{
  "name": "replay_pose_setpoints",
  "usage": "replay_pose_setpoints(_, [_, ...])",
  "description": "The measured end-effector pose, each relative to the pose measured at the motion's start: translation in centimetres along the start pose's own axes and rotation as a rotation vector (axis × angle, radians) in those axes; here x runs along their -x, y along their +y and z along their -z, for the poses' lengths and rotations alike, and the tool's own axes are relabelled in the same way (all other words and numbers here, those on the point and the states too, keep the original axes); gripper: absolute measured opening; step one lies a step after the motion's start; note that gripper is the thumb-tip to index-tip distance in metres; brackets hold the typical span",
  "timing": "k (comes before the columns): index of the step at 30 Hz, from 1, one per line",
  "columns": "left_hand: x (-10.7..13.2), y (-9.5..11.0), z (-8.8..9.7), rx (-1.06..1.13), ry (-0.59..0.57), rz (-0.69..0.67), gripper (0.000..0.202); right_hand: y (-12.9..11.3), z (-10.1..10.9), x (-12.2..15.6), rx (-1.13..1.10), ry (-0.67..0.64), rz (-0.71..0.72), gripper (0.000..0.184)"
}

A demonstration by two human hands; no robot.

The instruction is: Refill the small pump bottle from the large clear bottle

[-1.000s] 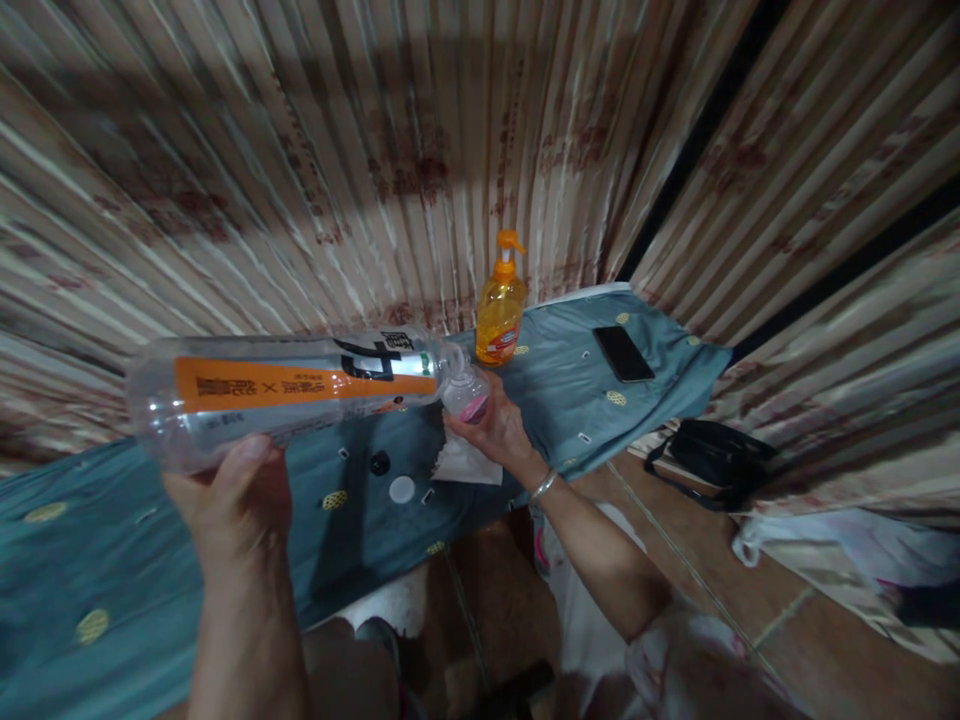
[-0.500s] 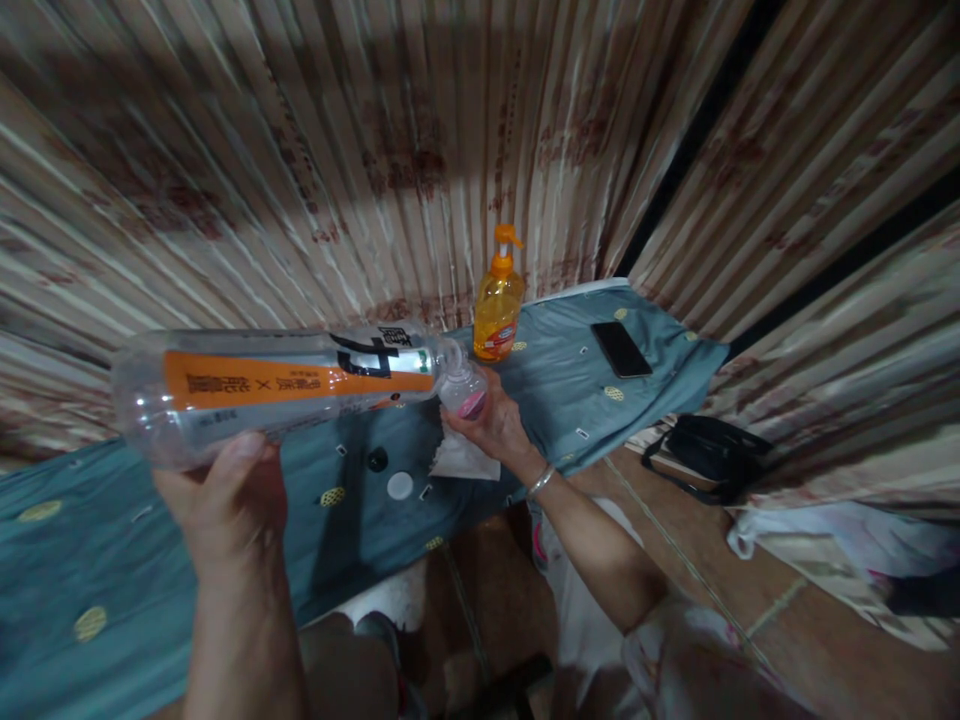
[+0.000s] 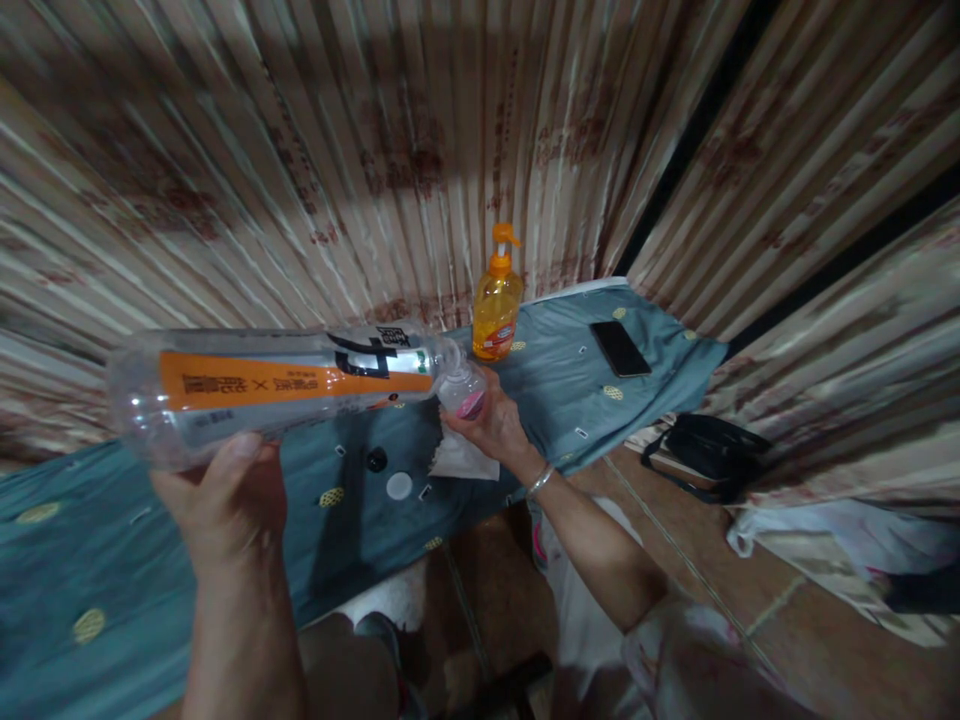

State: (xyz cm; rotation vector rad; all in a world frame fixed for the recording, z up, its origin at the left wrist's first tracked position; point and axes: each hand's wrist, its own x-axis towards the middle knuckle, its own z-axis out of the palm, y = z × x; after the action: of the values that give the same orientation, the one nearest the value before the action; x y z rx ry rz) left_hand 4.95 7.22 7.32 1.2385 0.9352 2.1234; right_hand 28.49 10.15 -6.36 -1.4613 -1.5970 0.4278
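Note:
My left hand (image 3: 221, 500) grips the base end of a big clear plastic bottle (image 3: 277, 385) with an orange label. The bottle lies almost level in the air, its open mouth pointing right. My right hand (image 3: 491, 425) is closed round a small clear bottle (image 3: 463, 390) with pink at its bottom, held upright right under the big bottle's mouth. Both hands hover above a table under a teal cloth (image 3: 577, 390). A bangle circles my right wrist.
On the cloth lie a white cap (image 3: 399, 486), a black cap (image 3: 376, 459) and a white tissue (image 3: 463, 458). A yellow pump bottle (image 3: 496, 310) stands at the back, a black phone (image 3: 619, 348) to its right. A black bag (image 3: 705, 447) rests on the floor. Striped curtains hang behind.
The big bottle has shifted slightly left and its base end dipped a little. The small bottle stays under its mouth.

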Motion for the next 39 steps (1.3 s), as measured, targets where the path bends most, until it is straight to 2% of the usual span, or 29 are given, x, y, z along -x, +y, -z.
replay_pose_setpoints(3, [0.0, 0.1, -0.2, 0.024, 0.045, -0.014, 0.035, 0.0, 0.0, 0.0, 0.006, 0.006, 0.006, 0.088])
replay_pose_setpoints(7, [0.0, 0.5, -0.7, 0.048, 0.030, 0.015, 0.070, 0.1, 0.0, 0.0, -0.001, 0.007, 0.019, 0.087])
replay_pose_setpoints(10, [0.1, 0.7, -0.9, 0.067, 0.035, 0.033, 0.081, 0.1, -0.1, 0.0, 0.000, 0.013, 0.018, 0.087])
replay_pose_setpoints(14, [0.2, 0.6, -0.9, 0.080, 0.057, 0.029, 0.084, 0.2, -0.2, 0.0, 0.008, 0.021, 0.026, 0.088])
replay_pose_setpoints(21, [0.0, 1.0, -1.2, 0.081, 0.004, 0.034, 0.092, 0.4, -0.2, 0.0, -0.010, 0.024, 0.026, 0.088])
replay_pose_setpoints(29, [0.2, 1.2, -1.3, 0.079, 0.015, 0.041, 0.090, 0.3, -0.1, 0.0, -0.007, 0.032, 0.053, 0.087])
replay_pose_setpoints(34, [0.1, 1.2, -1.1, 0.067, 0.011, 0.056, 0.091, 0.1, 0.0, 0.0, -0.006, 0.010, 0.025, 0.086])
replay_pose_setpoints(39, [0.2, 1.4, -1.7, 0.058, 0.013, 0.063, 0.092, -0.1, 0.1, 0.0, -0.002, -0.001, 0.007, 0.087])
